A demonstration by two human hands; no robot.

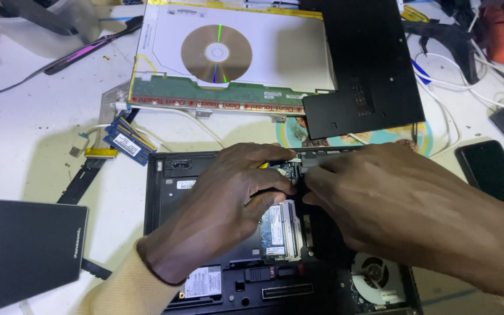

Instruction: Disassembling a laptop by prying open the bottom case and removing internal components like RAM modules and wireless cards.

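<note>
An opened black laptop base (164, 198) lies bottom-up in front of me, with memory modules (280, 230) and a cooling fan (374, 274) exposed. My left hand (223, 204) rests over its middle, fingers curled near the top edge of the bay. My right hand (403, 204) lies beside it, fingertips pressing on a small black part (313, 163) at the same spot. Whether either hand grips something cannot be made out; the fingertips hide the contact point.
A bare screen panel (164, 35) with a disc (217, 53) on it lies at the back, a black cover plate (368, 64) overlapping it. Loose memory sticks (128, 140) lie left, a black device (18, 251) near left, a phone (491, 172) right, white cables (456, 87) far right.
</note>
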